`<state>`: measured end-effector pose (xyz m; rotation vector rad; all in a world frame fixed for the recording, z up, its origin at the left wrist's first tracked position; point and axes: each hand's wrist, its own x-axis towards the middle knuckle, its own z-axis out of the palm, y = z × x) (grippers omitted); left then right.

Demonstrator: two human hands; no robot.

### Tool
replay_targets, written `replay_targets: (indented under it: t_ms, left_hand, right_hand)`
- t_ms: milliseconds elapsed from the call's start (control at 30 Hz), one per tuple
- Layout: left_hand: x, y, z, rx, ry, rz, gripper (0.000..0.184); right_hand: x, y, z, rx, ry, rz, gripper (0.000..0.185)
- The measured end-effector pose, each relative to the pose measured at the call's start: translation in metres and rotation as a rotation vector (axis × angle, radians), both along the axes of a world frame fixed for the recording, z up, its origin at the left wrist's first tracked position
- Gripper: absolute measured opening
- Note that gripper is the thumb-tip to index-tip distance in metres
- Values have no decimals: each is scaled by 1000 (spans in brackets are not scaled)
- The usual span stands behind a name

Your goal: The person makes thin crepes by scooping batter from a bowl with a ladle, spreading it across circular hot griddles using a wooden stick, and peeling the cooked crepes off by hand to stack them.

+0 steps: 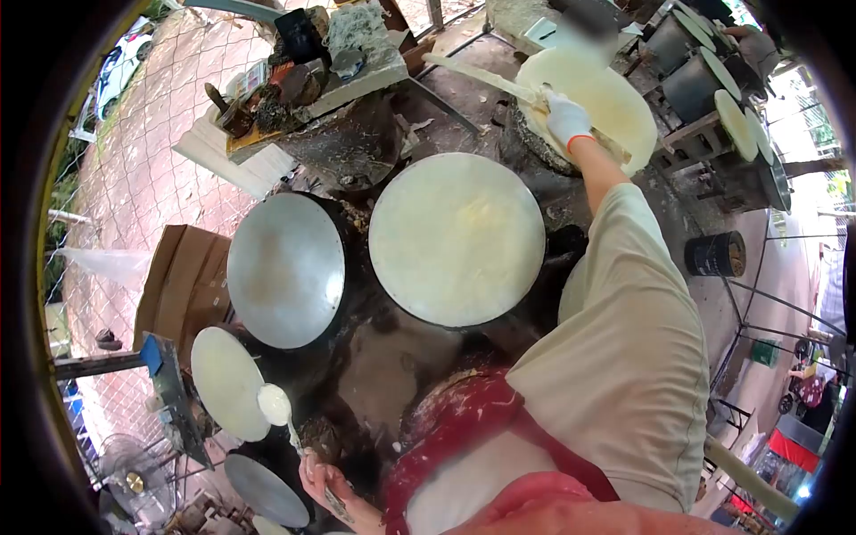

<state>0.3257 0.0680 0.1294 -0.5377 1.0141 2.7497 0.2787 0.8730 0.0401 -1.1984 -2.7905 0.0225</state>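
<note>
**Fenced griddle area, floor (383, 357) stained, batter ladle at lower left**

Ladle (275, 404) sits lower left, overlapping the edge of a pale round plate (227, 379). Bare left hand (325, 481) has its fingers wrapped around the ladle's handle; bowl seems kept level so batter won't spill. Batter creamy, pale, glossy; handle smeared.

Bare grey griddle (285, 267) above it, pale round surface (457, 239) at center; grouping probably keeps all within arm's reach.

Upper right: gloved right hand (568, 120), orange cuff, fingers curled at a wooden strip (481, 76) over a pale yellowish round (611, 98). Strip looks laid across for support; can't tell if the fingers clamp it.

Cardboard (183, 281) left, wire fence (134, 178) upper left.
</note>
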Motion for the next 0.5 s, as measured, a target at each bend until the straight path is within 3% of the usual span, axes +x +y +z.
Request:
replay_targets:
  t_ms: [33,133,200,267,367,467,500]
  left_hand:
    - [8,-9,-4,82,72,-99,22]
    - [27,-24,-17,-159,246,-219,30]
    - [47,-27,-16,-325,303,-199,30]
    - [64,-32,-13,137,285,-198,30]
    - [100,-53,-18,556,121,-114,22]
    - [158,-89,-18,-1216,415,-245,22]
    - [180,-100,-19,-1320,417,-185,22]
  right_hand:
    - [2,-2,3,-36,2,-39,60]
    - [3,0,-4,-59,50,-132,83]
    - [7,24,-15,-171,159,-102,80]
    - [3,17,-10,-265,288,-63,73]
    - [-16,-35,11,-302,497,-41,54]
    - [-86,-93,8,-57,634,-100,42]
    - [-84,-175,73,-232,782,-46,39]
